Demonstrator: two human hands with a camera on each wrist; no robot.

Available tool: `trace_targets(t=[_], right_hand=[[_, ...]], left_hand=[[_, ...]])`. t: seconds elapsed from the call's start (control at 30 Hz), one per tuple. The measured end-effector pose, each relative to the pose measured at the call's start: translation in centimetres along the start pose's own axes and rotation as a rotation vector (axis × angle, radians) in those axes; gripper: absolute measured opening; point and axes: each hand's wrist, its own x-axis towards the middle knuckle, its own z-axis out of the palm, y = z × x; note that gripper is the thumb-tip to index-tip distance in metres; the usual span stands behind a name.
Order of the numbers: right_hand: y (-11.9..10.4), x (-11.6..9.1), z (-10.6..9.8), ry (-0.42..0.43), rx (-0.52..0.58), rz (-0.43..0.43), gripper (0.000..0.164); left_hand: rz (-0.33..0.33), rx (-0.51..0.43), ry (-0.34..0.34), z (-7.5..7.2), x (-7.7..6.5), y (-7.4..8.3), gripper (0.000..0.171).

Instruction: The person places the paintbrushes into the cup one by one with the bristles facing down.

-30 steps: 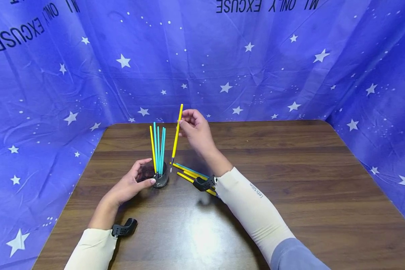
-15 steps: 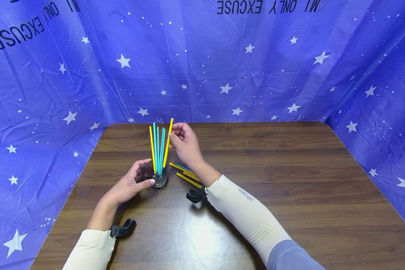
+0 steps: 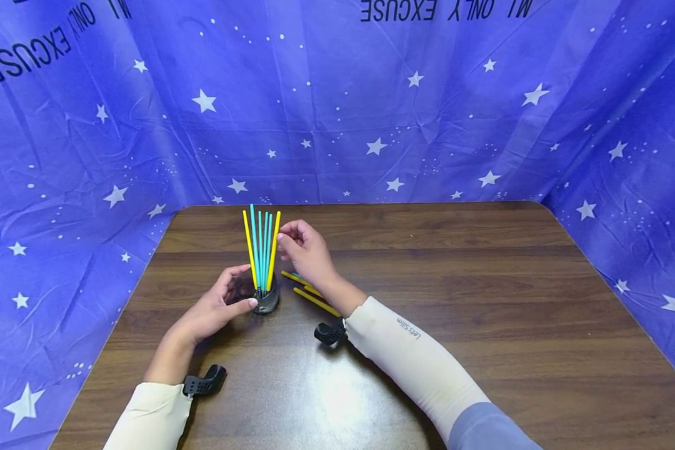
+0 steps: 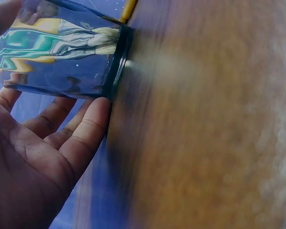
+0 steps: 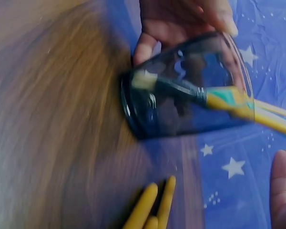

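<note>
Yellow brush point(image 3: 274, 250) shifted left and lower, into the glass cup point(image 3: 267, 305), right hand point(image 3: 309, 255) down with it. Probably best eased in bristles-down, cup braced. Left hand point(image 3: 216, 310) grips cup from nine o'clock, thumb nearside; right at one o'clock, fingertips by brush, can't tell if pinching. Loose brushes point(image 3: 315, 301): cup's three o'clock.

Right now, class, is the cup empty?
Not empty: the cup holds several brushes, bristles down, their yellow and teal handles sticking up above it.
</note>
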Motion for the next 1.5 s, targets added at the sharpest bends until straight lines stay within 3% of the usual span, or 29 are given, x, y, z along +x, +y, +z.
trace_targets(t=[0.23, 0.37, 0.6, 0.8, 1.0, 1.2, 1.5], right_hand=[[0.7, -0.2, -3.2, -0.106, -0.243, 0.083, 0.014], [1.3, -0.4, -4.8, -0.184, -0.32, 0.16, 0.018], [2.0, -0.5, -5.9, -0.332, -0.481, 0.254, 0.02], [2.1, -0.5, -6.2, -0.46, -0.701, 0.237, 0.015], [1.5, -0.4, -6.1, -0.54, -0.751, 0.269, 0.017], [1.2, -0.1, -6.0, -0.632, -0.869, 0.251, 0.022], [1.8, 0.1, -5.6, -0.637, -1.017, 0.208, 0.026]], left_hand=[[-0.021, 0.029, 0.0, -0.1, -0.1, -0.1, 0.068], [-0.031, 0.042, 0.0, -0.2, -0.1, 0.0, 0.069], [-0.022, 0.016, -0.002, -0.1, -0.1, 0.0, 0.069], [-0.021, 0.01, -0.002, -0.1, 0.0, -0.2, 0.068], [-0.013, 0.022, -0.002, -0.1, 0.1, -0.1, 0.068], [-0.027, 0.022, -0.004, -0.2, 0.0, 0.0, 0.068], [-0.023, 0.003, 0.0, 0.0, -0.1, 0.2, 0.068]])
